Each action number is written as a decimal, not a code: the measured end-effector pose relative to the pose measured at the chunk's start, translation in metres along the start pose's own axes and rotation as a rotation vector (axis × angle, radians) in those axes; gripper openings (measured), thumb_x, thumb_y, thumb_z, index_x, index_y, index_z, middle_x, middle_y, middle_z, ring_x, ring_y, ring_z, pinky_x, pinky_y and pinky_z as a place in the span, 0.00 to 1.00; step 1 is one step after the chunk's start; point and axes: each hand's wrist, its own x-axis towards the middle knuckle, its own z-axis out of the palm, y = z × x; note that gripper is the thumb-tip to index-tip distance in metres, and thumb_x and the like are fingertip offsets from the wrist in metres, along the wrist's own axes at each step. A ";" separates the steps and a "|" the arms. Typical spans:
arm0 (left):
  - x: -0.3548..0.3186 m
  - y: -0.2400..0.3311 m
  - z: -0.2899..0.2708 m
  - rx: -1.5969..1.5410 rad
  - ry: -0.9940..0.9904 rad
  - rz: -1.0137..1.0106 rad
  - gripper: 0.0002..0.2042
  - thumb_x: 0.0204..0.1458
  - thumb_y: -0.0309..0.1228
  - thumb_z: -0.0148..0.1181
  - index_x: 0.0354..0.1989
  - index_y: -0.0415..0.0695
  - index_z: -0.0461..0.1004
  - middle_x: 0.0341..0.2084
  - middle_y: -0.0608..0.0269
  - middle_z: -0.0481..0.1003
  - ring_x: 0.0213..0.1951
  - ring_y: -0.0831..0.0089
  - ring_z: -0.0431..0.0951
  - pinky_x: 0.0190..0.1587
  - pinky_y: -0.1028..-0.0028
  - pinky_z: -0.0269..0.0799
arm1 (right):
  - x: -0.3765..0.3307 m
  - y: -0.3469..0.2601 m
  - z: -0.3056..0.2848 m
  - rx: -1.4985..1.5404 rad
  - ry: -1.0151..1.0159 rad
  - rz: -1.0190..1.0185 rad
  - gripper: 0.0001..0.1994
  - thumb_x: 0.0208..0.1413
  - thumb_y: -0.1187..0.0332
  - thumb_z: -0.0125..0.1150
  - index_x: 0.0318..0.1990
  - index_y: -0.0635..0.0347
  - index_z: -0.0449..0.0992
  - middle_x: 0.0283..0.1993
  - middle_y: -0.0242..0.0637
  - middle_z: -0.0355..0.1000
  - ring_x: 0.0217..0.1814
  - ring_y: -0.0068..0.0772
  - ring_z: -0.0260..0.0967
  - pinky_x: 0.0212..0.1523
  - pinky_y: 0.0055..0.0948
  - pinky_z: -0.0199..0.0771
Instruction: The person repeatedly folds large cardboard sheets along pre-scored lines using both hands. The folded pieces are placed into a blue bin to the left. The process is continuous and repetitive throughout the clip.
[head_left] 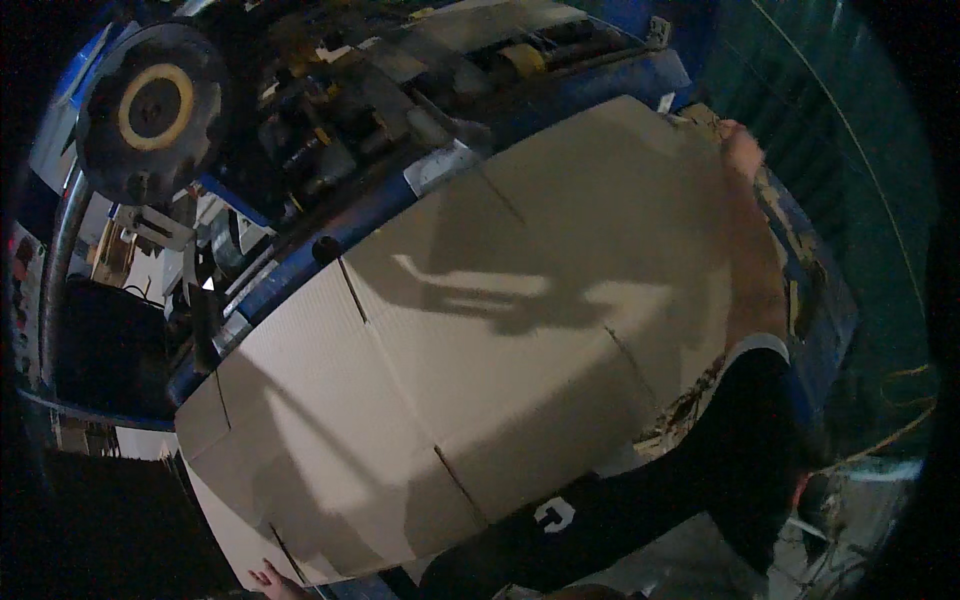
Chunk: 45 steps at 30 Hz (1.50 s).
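Observation:
A large flat sheet of brown corrugated cardboard (470,330), scored and slotted into panels, lies tilted across a blue machine bed (360,225). My right hand (742,150) reaches along the sheet's far right edge and grips it near the top corner, the forearm in a black sleeve running down the right side. My left hand (272,580) holds the sheet's near lower corner at the bottom edge of the view; only its fingers show.
A dark toothed wheel with a yellow ring (150,105) stands at the upper left. Rollers, belts and yellow parts of the machine (420,80) lie behind the sheet. Cardboard scraps (690,400) line the right edge. Green floor at right.

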 end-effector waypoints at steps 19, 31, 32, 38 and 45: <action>0.094 0.000 -0.034 -1.316 0.071 0.110 0.24 0.54 0.39 0.46 0.53 0.33 0.62 0.44 0.51 0.70 0.49 0.61 0.68 0.53 0.63 0.64 | -0.273 -0.008 -0.216 1.709 -0.113 0.521 0.19 0.58 0.70 0.47 0.57 0.62 0.60 0.55 0.39 0.64 0.54 0.39 0.62 0.54 0.33 0.61; -0.045 0.097 -0.015 -0.633 -0.182 0.666 0.19 0.49 0.18 0.52 0.52 0.37 0.69 0.56 0.51 0.64 0.59 0.63 0.61 0.60 0.66 0.55 | -0.488 -0.038 -0.272 0.481 -0.272 -1.400 0.17 0.46 0.71 0.55 0.46 0.50 0.74 0.55 0.40 0.66 0.59 0.47 0.60 0.60 0.47 0.55; -0.054 0.114 -0.010 -0.891 -0.381 0.517 0.21 0.45 0.15 0.52 0.50 0.43 0.72 0.56 0.52 0.64 0.60 0.59 0.61 0.60 0.64 0.55 | -0.492 -0.045 -0.267 0.376 -0.387 -1.469 0.19 0.42 0.72 0.57 0.46 0.49 0.74 0.56 0.39 0.65 0.61 0.48 0.58 0.61 0.48 0.54; -0.051 0.144 -0.017 -0.036 -0.379 1.129 0.21 0.47 0.24 0.51 0.52 0.51 0.70 0.56 0.55 0.64 0.59 0.51 0.60 0.61 0.55 0.52 | -0.486 -0.066 -0.262 0.523 -0.236 -1.576 0.18 0.44 0.68 0.59 0.47 0.49 0.74 0.60 0.37 0.62 0.66 0.44 0.52 0.63 0.49 0.50; -0.039 0.150 -0.029 0.020 -0.455 1.140 0.25 0.44 0.23 0.53 0.55 0.52 0.66 0.58 0.55 0.60 0.60 0.53 0.59 0.62 0.55 0.51 | -0.450 -0.071 -0.239 0.490 -0.533 -1.412 0.22 0.53 0.55 0.53 0.55 0.51 0.67 0.63 0.38 0.57 0.67 0.42 0.50 0.66 0.45 0.43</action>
